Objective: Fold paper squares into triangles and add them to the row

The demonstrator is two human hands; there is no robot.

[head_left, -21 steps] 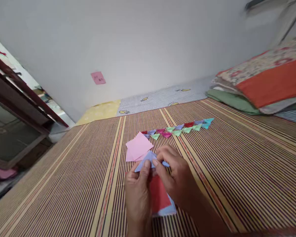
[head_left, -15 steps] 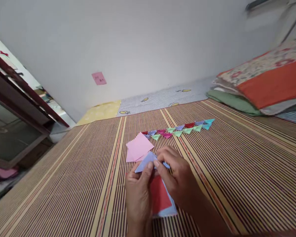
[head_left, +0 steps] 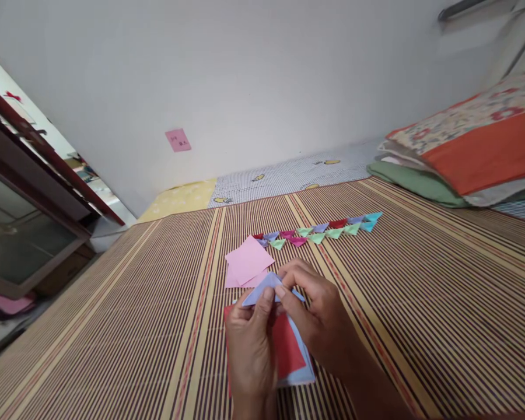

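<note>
Blue folded piece [head_left: 269,280]: matt paper. Striped mat [head_left: 149,326]: ribbed. Orange-floral stack [head_left: 485,157]: cloth. Wall [head_left: 262,87]: smooth, matt.

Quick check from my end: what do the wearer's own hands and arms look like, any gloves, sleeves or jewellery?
The bare left hand and bare right hand are ungloved. No sleeve shows on the left wrist or right forearm; I make out no ring, watch or marking.

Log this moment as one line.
left hand: holds blue paper | right hand: pinches blue paper | below: red sheet | beyond: pink sheets, paper triangles
</note>
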